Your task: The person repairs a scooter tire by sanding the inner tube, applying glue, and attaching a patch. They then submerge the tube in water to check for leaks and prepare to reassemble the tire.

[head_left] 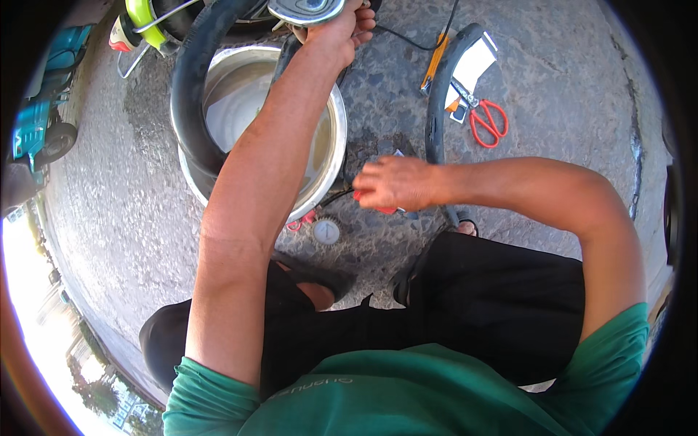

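A round white dial [326, 231] lay on the ground just below the middle of the frame. Right of it, the blurred right hand [398, 183] curled over a red object [387, 211]; whether it gripped this could not be told. Further up, a black tube [190, 94] dipped into a metal basin [339, 134] left of centre, while red-handled scissors [488, 123] lay upper right. At the top centre, the left hand [349, 30] was beside a shiny metal part [307, 9], its grasp unclear.

Teal wheeled vehicle [30, 131], far left
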Motion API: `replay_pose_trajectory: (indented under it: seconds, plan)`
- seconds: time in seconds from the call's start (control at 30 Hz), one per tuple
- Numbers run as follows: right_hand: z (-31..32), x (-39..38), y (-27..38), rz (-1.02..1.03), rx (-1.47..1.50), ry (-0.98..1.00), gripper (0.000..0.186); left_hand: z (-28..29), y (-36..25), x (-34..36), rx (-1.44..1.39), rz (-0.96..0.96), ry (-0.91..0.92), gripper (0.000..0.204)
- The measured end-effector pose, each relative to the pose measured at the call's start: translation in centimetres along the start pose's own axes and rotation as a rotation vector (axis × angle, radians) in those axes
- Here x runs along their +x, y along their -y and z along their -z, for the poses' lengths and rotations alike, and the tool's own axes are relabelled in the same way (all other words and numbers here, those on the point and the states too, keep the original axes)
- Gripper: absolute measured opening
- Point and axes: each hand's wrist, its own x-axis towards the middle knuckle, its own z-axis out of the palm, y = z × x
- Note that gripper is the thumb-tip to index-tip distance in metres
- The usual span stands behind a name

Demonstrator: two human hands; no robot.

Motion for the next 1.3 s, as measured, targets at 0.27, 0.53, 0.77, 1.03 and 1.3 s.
replay_pose_trajectory:
  seconds: [0.27, 0.53, 0.77, 1.03, 1.3]
  plan:
    - [-3.1, 1.3, 1.7, 0.246, -0.324, 0.262, 0.015, -2.5, -4.1, -3.3, 0.012, -0.095, -0.019, 0.024]
    - [-3.8, 1.1, 1.6, 0.219, -0.394, 0.19, 0.014, -3.0, -4.3, -3.9, -0.001, -0.068, -0.031, 0.023]
    - [-2.9, 2.1, 1.8, 0.223, -0.347, 0.202, 0.013, -2.8, -4.7, -4.1, -0.002, -0.041, -0.037, 0.023]
    - [6.2, -2.6, 0.7, -0.433, 0.293, -0.39, 0.01, -2.3, -4.5, -4.2, 0.011, -0.037, -0.021, 0.022]
    - [6.7, -13.8, -9.6, -1.354, 0.267, -0.607, 0.03, -2.7, -4.3, -4.0, -0.07, -0.027, 0.013, 0.023]
